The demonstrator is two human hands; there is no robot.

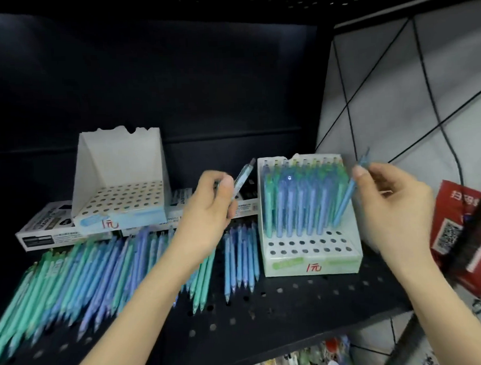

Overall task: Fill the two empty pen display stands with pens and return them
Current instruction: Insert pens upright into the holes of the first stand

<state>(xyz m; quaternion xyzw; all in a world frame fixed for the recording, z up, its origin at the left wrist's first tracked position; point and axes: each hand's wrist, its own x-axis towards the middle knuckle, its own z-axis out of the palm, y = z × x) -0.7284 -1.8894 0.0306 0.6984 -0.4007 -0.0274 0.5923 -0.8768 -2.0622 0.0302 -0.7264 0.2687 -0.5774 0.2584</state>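
Two white pen display stands sit on a black perforated shelf [267,313]. The left stand [118,187] has only bare holes. The right stand [311,259] holds several blue and green pens in its back rows; its two front rows are bare. My left hand [210,208] grips a pale pen [240,182] just left of the right stand. My right hand [392,203] pinches a blue pen [347,197] whose tip points down into the stand's right side. Loose blue and green pens [100,276] lie spread over the shelf.
Flat white boxes [43,232] lie under and behind the left stand. A red package [456,236] stands at the right shelf edge, with a dark blurred bar [473,233] crossing in front of it. A white panel with black wires [395,92] closes the right side.
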